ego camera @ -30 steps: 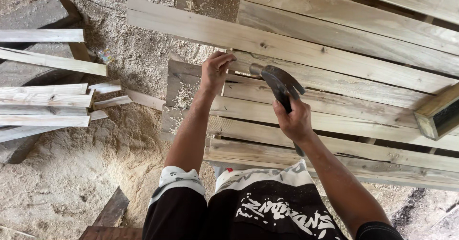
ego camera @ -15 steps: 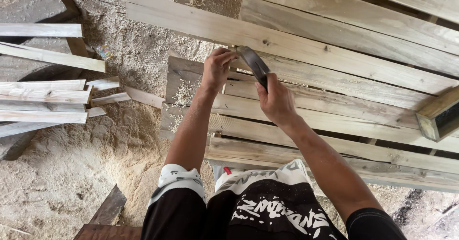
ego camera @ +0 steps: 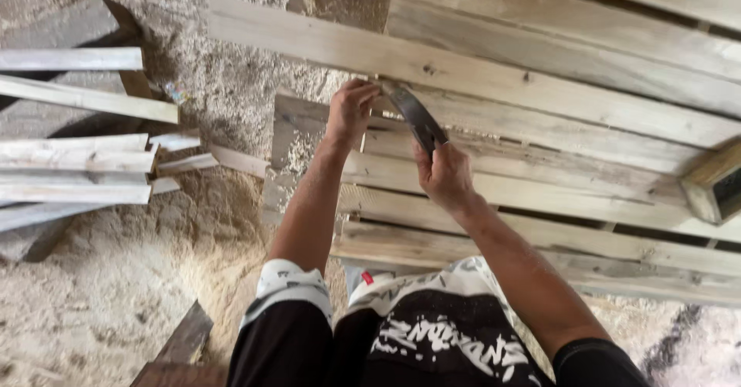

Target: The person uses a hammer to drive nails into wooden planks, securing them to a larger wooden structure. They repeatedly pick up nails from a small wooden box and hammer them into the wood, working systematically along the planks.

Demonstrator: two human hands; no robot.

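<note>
The right hand (ego camera: 446, 175) is closed round the handle of a hammer (ego camera: 413, 113), gripping it low, so that the dark tool runs up and to the left from the fist; its long axis slants across the boards rather than along them, and its head end meets the fingertips of the left hand (ego camera: 351, 111) at the lower edge of a long pale plank (ego camera: 463, 74). The left hand is pinched shut there, fingers curled down on a small spot of the plank; what it pinches is too small to make out. The two hands are near each other, the left slightly farther from the body and to the left, the right nearer and lower; the hammer bridges the gap between them.

The planks lie side by side, slanting down to the right, forming a slatted wooden frame (ego camera: 540, 233) with dark gaps between the slats. To the far left, well apart, loose strips of wood (ego camera: 77, 171) lie stacked on the ground, which is covered in sawdust (ego camera: 116, 294); a short block (ego camera: 714, 182) sits at the right edge of the frame.
</note>
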